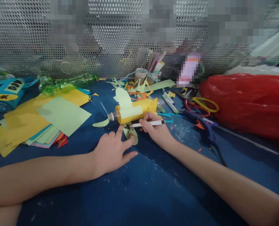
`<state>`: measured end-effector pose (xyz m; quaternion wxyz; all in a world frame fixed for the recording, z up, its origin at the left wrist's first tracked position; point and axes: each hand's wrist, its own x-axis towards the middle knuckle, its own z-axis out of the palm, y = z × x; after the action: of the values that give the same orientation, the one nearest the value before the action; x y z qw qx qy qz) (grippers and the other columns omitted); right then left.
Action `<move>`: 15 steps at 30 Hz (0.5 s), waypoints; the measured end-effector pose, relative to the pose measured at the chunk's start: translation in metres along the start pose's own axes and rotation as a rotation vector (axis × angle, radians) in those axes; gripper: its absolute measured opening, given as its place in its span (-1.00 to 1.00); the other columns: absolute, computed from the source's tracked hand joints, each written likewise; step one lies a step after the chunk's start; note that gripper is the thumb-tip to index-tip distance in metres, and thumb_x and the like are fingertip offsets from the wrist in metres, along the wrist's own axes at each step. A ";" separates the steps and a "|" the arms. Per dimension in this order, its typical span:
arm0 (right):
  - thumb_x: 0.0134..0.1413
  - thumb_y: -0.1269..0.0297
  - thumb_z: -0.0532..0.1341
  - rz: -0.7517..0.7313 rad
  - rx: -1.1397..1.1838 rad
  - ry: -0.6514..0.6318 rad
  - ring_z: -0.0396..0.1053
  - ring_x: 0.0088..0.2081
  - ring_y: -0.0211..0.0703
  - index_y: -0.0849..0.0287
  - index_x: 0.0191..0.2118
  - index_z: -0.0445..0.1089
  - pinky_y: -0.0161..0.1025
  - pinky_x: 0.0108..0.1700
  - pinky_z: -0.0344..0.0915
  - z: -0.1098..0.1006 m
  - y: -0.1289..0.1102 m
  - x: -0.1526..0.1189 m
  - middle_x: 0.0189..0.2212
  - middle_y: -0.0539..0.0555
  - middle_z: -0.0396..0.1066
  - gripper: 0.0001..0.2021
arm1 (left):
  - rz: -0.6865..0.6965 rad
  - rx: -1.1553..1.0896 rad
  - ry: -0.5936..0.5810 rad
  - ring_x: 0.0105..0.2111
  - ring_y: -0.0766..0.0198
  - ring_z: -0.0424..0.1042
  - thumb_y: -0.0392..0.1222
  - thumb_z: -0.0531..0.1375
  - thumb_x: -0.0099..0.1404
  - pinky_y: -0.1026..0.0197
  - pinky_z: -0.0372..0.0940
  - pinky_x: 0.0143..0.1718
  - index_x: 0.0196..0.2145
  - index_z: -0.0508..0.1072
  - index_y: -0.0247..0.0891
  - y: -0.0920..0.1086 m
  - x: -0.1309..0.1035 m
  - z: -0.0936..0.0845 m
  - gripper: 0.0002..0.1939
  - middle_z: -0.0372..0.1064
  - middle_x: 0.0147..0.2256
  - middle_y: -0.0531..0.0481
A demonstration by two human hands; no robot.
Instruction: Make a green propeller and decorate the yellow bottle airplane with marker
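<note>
Left hand [112,150] lies flat on the blue table [139,188], fingers spread, holding nothing; index fingertip presses the pale green paper wing [132,133] w/ a black star drawn on it. Right hand [155,127] is closed round a white marker pen [149,124], tip at the star. Wing sticks out from under a yellow paper-wrapped bottle plane [133,113], lying on its side just behind both hands, cap pointing left. Coloured paper stack [47,121] far left, scissors [200,105] & glue gun [204,124] to the right, red plastic bag [248,100] beyond.
</note>
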<state>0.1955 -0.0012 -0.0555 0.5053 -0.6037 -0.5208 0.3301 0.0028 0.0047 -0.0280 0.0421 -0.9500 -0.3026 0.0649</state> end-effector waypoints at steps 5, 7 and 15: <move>-0.01 0.24 0.20 0.000 0.017 -0.012 0.26 -0.60 -0.27 0.08 -0.54 0.13 -0.27 -0.47 0.22 0.001 0.000 0.001 -0.73 -0.17 0.15 -0.78 | -0.009 -0.013 0.004 -0.20 -0.04 0.45 0.22 -0.17 0.39 -0.01 0.35 -0.28 0.17 0.25 -0.06 0.000 0.000 0.000 -0.44 0.11 0.21 -0.38; -0.02 0.25 0.20 -0.006 0.007 -0.005 0.27 -0.60 -0.27 0.08 -0.54 0.12 -0.27 -0.48 0.22 0.001 0.000 0.001 -0.72 -0.17 0.16 -0.78 | -0.006 -0.002 -0.001 -0.21 -0.05 0.46 0.22 -0.18 0.39 0.00 0.35 -0.30 0.18 0.24 -0.07 0.000 0.000 0.000 -0.44 0.11 0.20 -0.39; -0.05 0.30 0.17 0.013 -0.008 0.017 0.31 -0.60 -0.25 0.08 -0.56 0.12 -0.29 -0.52 0.16 0.000 -0.002 0.001 -0.72 -0.17 0.14 -0.80 | 0.006 0.020 -0.005 -0.23 -0.06 0.46 0.21 -0.20 0.40 0.00 0.35 -0.33 0.17 0.25 -0.07 0.000 0.000 0.000 -0.44 0.10 0.21 -0.42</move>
<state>0.1951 -0.0006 -0.0531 0.5052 -0.6118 -0.5139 0.3262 0.0032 0.0047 -0.0277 0.0508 -0.9502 -0.2994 0.0703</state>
